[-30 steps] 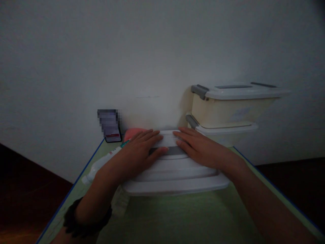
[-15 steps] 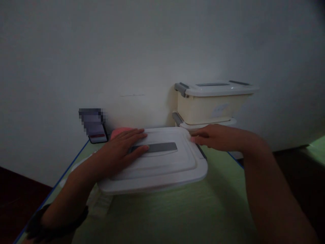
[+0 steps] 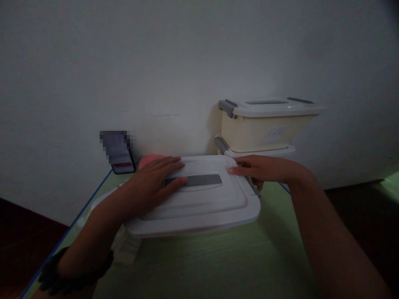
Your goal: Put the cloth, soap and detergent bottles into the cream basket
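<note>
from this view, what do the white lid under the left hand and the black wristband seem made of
White lid: probably rigid plastic, smooth with a soft sheen and moulded ridges. Black wristband: perhaps gathered fabric, matte with a ruffled edge.

Homelike room, pale wall [image 3: 174, 54], green-topped table [image 3: 199, 265], stacked storage boxes [image 3: 252, 132], phone [image 3: 122, 160]
</note>
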Motion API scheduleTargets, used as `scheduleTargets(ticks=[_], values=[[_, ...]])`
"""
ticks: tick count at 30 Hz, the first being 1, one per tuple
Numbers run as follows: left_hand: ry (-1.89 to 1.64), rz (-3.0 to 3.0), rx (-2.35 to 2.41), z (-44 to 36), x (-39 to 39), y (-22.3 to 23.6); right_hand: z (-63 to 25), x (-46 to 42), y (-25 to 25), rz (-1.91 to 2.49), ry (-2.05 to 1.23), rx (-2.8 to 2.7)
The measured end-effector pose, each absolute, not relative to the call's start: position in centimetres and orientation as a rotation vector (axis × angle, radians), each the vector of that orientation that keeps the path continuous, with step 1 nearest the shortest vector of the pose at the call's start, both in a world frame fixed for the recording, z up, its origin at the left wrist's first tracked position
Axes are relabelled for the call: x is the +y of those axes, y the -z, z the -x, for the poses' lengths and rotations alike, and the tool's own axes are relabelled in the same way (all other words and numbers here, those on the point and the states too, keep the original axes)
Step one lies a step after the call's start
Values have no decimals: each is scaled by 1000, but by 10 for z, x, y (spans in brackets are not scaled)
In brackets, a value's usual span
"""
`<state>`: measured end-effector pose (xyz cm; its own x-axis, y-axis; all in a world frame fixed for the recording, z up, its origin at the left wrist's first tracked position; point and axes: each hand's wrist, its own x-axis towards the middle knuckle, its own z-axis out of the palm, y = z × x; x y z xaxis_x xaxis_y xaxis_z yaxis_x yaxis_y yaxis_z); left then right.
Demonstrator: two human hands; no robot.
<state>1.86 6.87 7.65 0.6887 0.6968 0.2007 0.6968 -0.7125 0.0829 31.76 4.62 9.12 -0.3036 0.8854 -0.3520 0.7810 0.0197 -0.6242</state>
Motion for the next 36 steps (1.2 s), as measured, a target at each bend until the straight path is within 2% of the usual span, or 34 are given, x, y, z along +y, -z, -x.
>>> scheduleTargets(ticks=[19,30,36], values=[[-365,-2884,1194,-19,69,-75,-313,44,-94,1803,-1022,-2177],[-342,-2877,1198,-20,68,-77,-309,40,-99,1764,-659,-2391],[-362,-2861,1198,-19,68,-76,-303,38,-97,1981,-502,-2339]])
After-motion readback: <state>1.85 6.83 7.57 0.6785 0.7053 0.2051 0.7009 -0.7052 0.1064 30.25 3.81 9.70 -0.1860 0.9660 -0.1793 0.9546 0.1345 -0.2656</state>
